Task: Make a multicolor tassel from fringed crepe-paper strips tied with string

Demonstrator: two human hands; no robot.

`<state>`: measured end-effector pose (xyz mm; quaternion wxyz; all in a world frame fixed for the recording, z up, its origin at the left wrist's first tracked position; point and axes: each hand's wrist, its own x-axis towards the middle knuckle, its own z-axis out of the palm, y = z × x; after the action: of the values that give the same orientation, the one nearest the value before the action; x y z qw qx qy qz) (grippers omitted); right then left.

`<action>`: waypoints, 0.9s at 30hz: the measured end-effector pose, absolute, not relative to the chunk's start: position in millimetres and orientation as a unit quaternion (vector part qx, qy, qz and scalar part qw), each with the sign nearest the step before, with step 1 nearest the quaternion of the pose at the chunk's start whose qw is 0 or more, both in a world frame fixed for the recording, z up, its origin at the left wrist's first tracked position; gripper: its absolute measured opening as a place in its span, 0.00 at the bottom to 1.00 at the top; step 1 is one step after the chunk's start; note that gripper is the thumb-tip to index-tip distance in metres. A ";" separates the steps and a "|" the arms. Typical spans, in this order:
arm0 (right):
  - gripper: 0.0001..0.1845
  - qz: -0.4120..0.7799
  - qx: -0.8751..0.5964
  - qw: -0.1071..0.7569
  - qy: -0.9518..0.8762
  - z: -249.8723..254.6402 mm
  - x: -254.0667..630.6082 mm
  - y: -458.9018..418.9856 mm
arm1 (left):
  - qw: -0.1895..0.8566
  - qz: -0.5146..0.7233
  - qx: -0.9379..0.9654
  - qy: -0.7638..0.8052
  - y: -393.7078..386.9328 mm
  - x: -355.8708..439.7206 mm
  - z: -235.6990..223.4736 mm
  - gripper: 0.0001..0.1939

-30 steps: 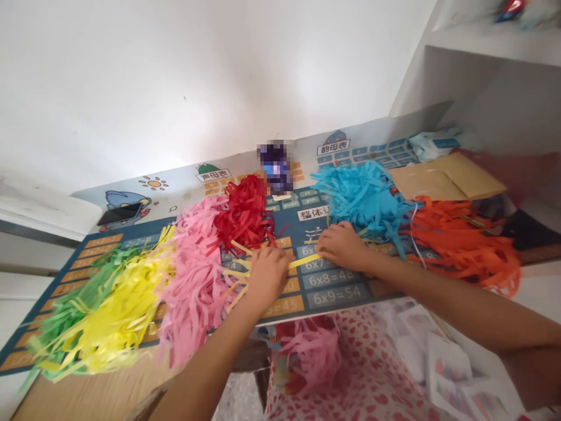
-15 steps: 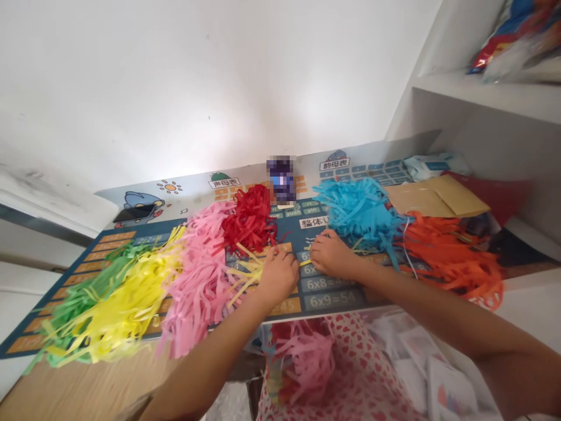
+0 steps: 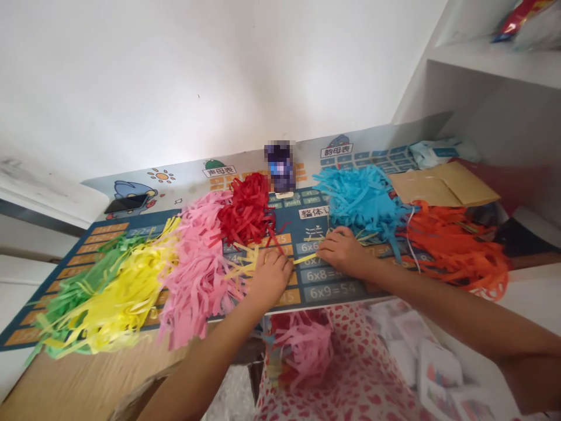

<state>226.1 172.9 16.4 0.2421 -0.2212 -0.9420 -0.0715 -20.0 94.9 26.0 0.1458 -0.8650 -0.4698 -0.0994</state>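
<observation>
My left hand (image 3: 272,273) is closed over a bunch of pale yellow paper strips (image 3: 242,262), whose loose ends fan out to its left. A narrow yellow strip (image 3: 305,258) stretches low over the mat to my right hand (image 3: 344,252), whose curled fingers grip its other end. More pale yellow ends (image 3: 363,238) stick out behind the right hand. Red shredded paper (image 3: 246,210) lies just beyond the left hand, and blue shredded paper (image 3: 362,199) beyond the right. The fingertips of both hands are partly hidden.
Pink (image 3: 197,275), yellow (image 3: 127,292) and green (image 3: 83,286) paper shreds lie left; orange shreds (image 3: 456,251) and a brown envelope (image 3: 447,182) lie right. A phone (image 3: 280,169) stands at the wall. Pink shreds (image 3: 307,348) rest on the heart-patterned cloth (image 3: 359,374) below the table edge.
My hands have moved slightly apart, the left one leftward and the right one rightward, so more of the yellow strip shows between them. The whole view has shifted a little.
</observation>
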 end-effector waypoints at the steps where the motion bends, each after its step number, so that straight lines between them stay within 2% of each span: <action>1: 0.10 -0.052 -0.226 0.248 -0.941 15.3 229.6 174.0 | 0.133 -0.106 -0.866 -0.471 93.6 -21.4 25.4 0.05; 6: 0.10 0.053 -0.278 0.255 -0.924 8.5 231.8 179.4 | 0.065 -0.173 -0.844 -0.504 94.5 -25.1 20.6 0.06; 12: 0.06 0.215 -0.347 0.202 -0.890 4.7 232.8 194.5 | -0.103 -0.226 -0.777 -0.579 101.9 -31.1 18.0 0.08; 20: 0.06 0.236 -0.391 0.138 -0.879 16.4 227.4 198.0 | -0.100 -0.221 -0.760 -0.603 104.9 -28.8 13.8 0.11; 27: 0.04 0.224 -0.388 0.082 -0.890 27.1 221.3 205.0 | -0.081 -0.146 -0.791 -0.588 110.0 -28.2 25.2 0.10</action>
<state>221.3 205.0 27.1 0.0819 -0.3884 -0.8901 0.2238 -28.2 110.0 25.2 -0.0811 -0.7911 -0.5883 -0.1465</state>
